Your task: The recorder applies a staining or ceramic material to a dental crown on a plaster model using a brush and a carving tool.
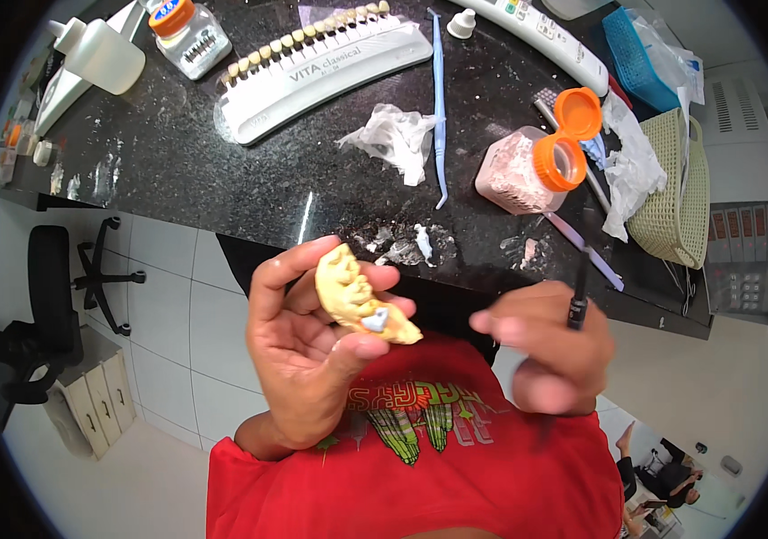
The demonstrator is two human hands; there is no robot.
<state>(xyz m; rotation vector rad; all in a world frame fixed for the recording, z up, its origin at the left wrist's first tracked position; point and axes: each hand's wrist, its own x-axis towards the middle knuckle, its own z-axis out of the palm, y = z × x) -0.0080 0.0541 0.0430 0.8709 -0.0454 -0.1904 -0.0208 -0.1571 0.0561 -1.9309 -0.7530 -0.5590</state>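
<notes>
Yellow, plaster-like material is forming the dental cast (339, 289), which the left hand (308, 364) is holding just in front of the counter (177, 171), near the red shirt (402, 499). This hand is half closed: its thumb is pressing close to the lower edge, while the fingers are supporting the cast from the sides and behind. One small bluish-white patch (375, 320) is sitting on the cast, very near to the thumb. The right hand (564, 350) is hovering apart and is appearing blurred; its fingers are curling, and they seem to be gripping a dark slim tool (579, 301).

In my judgement, if the left thumb is sliding upward, it may be smearing the patch, should this be soft. If the grip is loosening, the cast may be falling, since the counter seems not to be reaching beneath it, and the pointed end may be chipping. The jar (514, 175) of pinkish powder is standing with its orange lid (579, 111) open; a careless right wrist may be knocking it, and powder may be spilling over the lilac handle (582, 244) beside it.
</notes>
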